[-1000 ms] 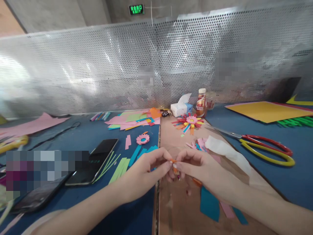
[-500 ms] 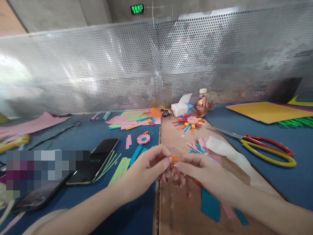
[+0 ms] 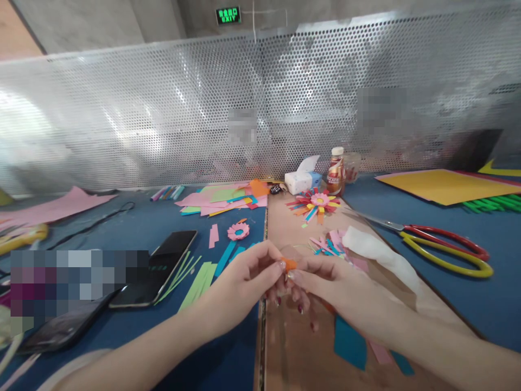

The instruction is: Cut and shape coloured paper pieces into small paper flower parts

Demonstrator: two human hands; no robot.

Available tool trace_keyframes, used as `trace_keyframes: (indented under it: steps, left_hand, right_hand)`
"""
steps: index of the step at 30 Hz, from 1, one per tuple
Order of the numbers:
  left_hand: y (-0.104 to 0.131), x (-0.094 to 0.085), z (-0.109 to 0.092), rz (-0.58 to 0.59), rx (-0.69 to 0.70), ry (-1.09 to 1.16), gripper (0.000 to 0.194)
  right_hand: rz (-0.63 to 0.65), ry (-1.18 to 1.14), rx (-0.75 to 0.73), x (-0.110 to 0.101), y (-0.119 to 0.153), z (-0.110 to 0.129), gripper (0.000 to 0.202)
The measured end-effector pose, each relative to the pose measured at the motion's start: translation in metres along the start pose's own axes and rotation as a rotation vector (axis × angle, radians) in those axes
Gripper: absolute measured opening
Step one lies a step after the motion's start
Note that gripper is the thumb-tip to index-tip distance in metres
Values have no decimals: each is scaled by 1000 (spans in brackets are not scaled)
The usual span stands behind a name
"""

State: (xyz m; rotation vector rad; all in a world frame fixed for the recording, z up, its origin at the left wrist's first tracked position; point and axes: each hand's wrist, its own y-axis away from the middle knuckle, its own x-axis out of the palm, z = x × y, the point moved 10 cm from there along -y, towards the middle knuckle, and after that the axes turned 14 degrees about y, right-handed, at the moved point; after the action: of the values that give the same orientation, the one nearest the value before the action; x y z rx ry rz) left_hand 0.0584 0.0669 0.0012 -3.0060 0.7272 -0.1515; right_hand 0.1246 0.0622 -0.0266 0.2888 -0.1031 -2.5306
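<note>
Between the fingertips of both hands is a small piece of orange paper [image 3: 289, 264]. My left hand [image 3: 254, 277] pinches it from the left with thumb and index finger. From the other side, my right hand [image 3: 325, 279] closes its thumb and fingers on the paper's edge. Much of the piece is hidden by the fingers. Below the right wrist lie a blue paper piece [image 3: 350, 342] and a pink strip. Left of the left hand are green paper strips [image 3: 197, 285] and a pink paper flower ring [image 3: 238, 231].
A multicoloured paper flower [image 3: 315, 202] lies ahead, near a tissue pack [image 3: 302, 182] and a bottle [image 3: 336, 172]. Scissors with red and yellow handles [image 3: 443, 244] lie right, beside crumpled white tissue [image 3: 378, 252]. A phone [image 3: 158, 271] is on the left; a perforated metal screen [image 3: 195, 108] stands behind.
The orange paper has turned slightly between the fingertips, and the right thumb has shifted a little along its edge. Both arms stay nearly in place.
</note>
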Motion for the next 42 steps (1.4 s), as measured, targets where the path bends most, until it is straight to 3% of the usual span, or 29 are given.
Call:
trace_keyframes:
  steps: [8, 27, 42]
  left_hand:
    - [0, -2, -1, -30, 10, 2, 14]
    - [2, 4, -2, 22, -20, 30, 14]
    - [-2, 2, 6, 44, -45, -18, 14]
  right_hand:
    - [-8, -18, 25, -1, -1, -4, 23]
    - [-47, 13, 20, -1, 1, 0, 17]
    - [-53, 202, -4, -1, -1, -5, 20]
